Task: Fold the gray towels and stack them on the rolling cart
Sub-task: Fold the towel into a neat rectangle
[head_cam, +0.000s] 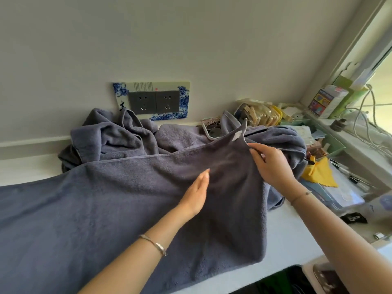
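Note:
A large gray towel (106, 204) lies spread across the white counter (292, 234), its near edge hanging over the front. My right hand (271, 166) pinches the towel's far right corner near its white label and lifts it a little. My left hand (196, 194) lies flat on the towel's middle with straight fingers. Behind it, more gray towels (118, 136) sit crumpled in a heap against the wall. No rolling cart is in view.
A grey double wall socket (153, 100) with a blue-patterned surround sits behind the heap. The counter's right end is crowded: a yellow cloth (318, 171), a white tray with glasses (212, 128), papers, pens, boxes and cables by the window.

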A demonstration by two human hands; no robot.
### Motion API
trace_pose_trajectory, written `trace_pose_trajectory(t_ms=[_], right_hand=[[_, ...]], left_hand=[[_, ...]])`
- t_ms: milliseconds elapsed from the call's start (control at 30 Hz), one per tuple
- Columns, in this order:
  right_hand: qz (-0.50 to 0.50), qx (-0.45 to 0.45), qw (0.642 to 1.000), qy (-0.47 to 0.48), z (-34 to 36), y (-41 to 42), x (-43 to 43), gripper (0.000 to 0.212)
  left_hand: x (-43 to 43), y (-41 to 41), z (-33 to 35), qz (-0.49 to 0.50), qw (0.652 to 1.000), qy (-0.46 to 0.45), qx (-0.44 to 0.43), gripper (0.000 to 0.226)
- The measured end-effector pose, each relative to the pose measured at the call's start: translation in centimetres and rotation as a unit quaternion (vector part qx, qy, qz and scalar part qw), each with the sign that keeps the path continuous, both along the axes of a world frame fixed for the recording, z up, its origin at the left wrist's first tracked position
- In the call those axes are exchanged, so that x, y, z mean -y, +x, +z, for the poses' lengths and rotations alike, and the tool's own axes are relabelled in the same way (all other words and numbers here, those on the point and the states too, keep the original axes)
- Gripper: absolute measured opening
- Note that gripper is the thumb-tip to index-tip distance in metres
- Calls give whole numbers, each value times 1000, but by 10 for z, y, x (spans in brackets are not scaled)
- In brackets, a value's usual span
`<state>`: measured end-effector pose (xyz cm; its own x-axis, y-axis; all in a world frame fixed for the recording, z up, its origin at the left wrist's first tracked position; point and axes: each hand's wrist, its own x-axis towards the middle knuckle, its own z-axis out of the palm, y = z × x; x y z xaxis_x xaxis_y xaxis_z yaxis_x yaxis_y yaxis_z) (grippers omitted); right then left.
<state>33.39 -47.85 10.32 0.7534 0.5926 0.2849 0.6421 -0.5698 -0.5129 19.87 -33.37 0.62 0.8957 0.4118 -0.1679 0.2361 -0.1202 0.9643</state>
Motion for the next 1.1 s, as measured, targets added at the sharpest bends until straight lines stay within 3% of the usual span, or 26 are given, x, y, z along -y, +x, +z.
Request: trace_pose_trajectory(t_ms=[67, 167, 333, 600, 833, 1000, 1067, 1100], right_hand=[[22, -14, 1000, -10, 9, -17, -26, 29], [76, -104, 992, -1, 14, -56, -74, 28], [129, -219, 964, 76, 8, -155, -168, 27], [220, -313, 912, 147, -8, -332, -321, 28], [250, -435, 865, 13, -81, -410, -391, 37], [183, -227, 956, -40, -131, -387, -355, 30], [160, -153, 974, -47, -152, -369, -337, 30], [161, -139, 974, -77, -162, -362, -331, 32]], left_hand=[[-25, -25, -7, 53, 998, -15, 3, 46], [-58, -69, -11, 118, 992, -53, -3, 45], [-107, -154, 1, 147, 979, -138, -29, 49], [-200, -324, 13, 294, 935, -197, -25, 50], [-254, -421, -13, 375, 896, -223, -88, 53], [-264, -441, -39, 364, 914, -128, -129, 42], [-264, -444, -50, 318, 923, 64, -207, 46], [-263, -446, -55, 274, 910, 174, -259, 49]])
